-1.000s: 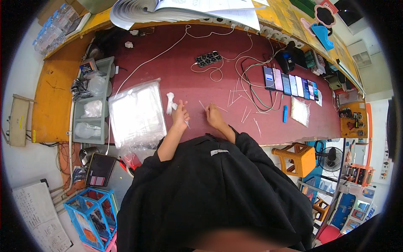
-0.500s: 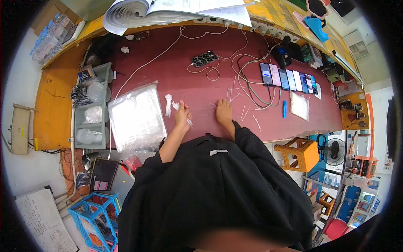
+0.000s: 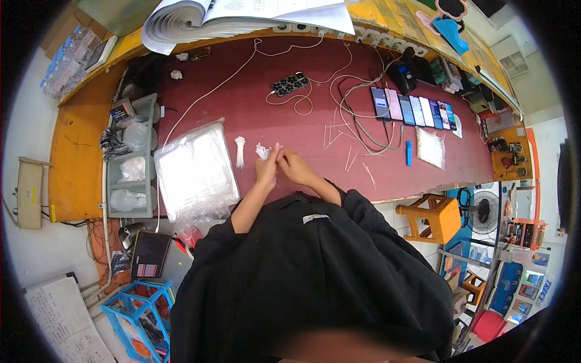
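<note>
My left hand (image 3: 266,169) is closed around a bundle of thin white cable ties (image 3: 261,149), whose knobby heads stick out above the fingers. Close against it, my right hand (image 3: 293,166) has its fingers bent in at the left fingertips; what it pinches, if anything, is too small to make out. A second bundle of white cable ties (image 3: 240,152) lies on the red table just left of my hands. Several loose cable ties (image 3: 351,158) are scattered to the right.
Clear plastic bags (image 3: 196,172) lie at the left, beside a grey bin rack (image 3: 130,157). A cabled phone (image 3: 290,83) lies farther back. At the right are a row of phones (image 3: 413,110), a blue marker-like stick (image 3: 408,153) and a clear packet (image 3: 430,148). Thick papers (image 3: 242,21) overhang the back.
My right hand has left the loose cable ties and moved left to meet my left hand. Fewer loose ties lie where it was. The left hand still holds its bundle.
</note>
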Demonstrator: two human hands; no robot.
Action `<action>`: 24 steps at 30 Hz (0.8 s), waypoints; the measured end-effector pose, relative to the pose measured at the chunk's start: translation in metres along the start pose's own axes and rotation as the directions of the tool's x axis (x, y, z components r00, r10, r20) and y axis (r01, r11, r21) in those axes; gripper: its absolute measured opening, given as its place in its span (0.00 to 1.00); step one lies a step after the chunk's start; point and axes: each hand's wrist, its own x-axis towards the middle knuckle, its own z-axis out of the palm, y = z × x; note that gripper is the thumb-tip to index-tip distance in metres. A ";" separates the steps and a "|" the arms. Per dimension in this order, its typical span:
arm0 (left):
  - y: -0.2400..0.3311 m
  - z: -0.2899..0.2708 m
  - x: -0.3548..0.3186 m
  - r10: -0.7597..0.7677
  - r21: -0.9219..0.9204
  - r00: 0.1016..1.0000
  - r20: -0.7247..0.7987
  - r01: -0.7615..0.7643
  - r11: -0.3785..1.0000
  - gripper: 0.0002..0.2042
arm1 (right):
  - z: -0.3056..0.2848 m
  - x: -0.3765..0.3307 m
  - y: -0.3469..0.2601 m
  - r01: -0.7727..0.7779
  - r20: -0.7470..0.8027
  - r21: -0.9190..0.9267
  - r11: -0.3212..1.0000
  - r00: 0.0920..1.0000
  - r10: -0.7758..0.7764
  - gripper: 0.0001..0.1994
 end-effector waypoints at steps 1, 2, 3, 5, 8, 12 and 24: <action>-0.011 0.002 0.008 0.093 -0.091 0.993 -0.066 -0.099 0.991 0.17 | 0.000 0.001 -0.006 0.007 0.005 0.001 1.000 1.000 -0.007 0.07; -0.012 0.008 0.010 0.173 -0.169 0.977 -0.128 -0.193 0.966 0.17 | -0.004 0.003 -0.005 -0.006 0.043 0.021 1.000 0.999 0.005 0.08; -0.011 0.005 0.011 0.174 -0.167 0.977 -0.123 -0.193 0.967 0.17 | -0.007 0.005 -0.003 -0.018 0.084 0.041 0.999 0.996 0.015 0.09; -0.005 -0.006 0.010 0.088 -0.128 0.983 -0.160 -0.109 0.986 0.17 | -0.021 0.014 0.008 -0.130 -0.008 -0.019 0.991 0.992 0.130 0.10; -0.005 -0.017 0.011 0.037 -0.213 0.987 -0.156 -0.070 0.975 0.19 | -0.047 0.032 0.044 -0.450 -0.526 -0.307 0.839 0.815 0.244 0.14; -0.001 -0.019 0.003 -0.008 -0.257 0.993 -0.120 -0.023 0.966 0.19 | -0.073 0.039 0.091 -0.627 -0.629 -0.484 0.610 0.734 0.256 0.18; 0.005 -0.011 -0.001 -0.009 -0.256 1.000 0.003 0.010 0.967 0.16 | -0.074 0.030 0.140 -0.495 -0.375 -0.728 0.475 0.866 0.330 0.12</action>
